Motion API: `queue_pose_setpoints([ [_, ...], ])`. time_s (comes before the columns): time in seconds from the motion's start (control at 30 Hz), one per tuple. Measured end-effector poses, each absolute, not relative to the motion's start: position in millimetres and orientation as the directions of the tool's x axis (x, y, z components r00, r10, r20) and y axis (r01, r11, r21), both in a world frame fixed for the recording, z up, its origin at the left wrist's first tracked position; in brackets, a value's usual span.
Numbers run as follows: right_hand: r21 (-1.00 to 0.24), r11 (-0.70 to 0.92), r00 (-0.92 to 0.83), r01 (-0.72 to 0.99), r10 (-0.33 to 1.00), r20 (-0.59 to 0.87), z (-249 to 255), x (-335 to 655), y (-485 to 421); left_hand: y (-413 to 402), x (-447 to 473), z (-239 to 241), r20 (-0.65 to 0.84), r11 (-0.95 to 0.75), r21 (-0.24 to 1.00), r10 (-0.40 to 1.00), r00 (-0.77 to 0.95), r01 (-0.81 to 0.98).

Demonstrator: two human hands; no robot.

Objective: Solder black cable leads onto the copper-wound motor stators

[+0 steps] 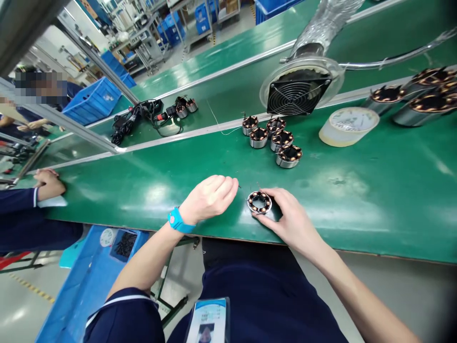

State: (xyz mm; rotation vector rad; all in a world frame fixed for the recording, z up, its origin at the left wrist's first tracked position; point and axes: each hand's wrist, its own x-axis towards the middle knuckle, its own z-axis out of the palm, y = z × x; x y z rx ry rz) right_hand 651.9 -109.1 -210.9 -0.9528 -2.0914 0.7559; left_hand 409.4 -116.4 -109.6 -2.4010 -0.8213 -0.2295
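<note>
A small round motor stator with copper windings lies on the green bench near its front edge. My right hand is curled round its right side, gripping it. My left hand hovers just to the left of it with a blue wristband on the wrist; its fingers are pinched together on a thin wire end that pokes out toward the stator.
Several more stators stand in a cluster farther back, larger ones at the far right. A tape roll, a fan on a duct and black cables lie behind. Another person's hand rests at the left. A blue crate sits below.
</note>
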Motion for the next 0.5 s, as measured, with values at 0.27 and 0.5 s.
queue_pose_setpoints([
  [0.27,-0.735,0.566,-0.478,0.374,0.797,0.37,-211,652,-109,-120,410,-114,0.292,-0.672,-0.458,0.504,0.813,0.581],
  [0.5,-0.74,0.562,-0.48,0.37,0.798,0.366,-213,652,-109,-120,414,-103,0.219,-0.719,-0.436,0.498,0.839,0.541],
])
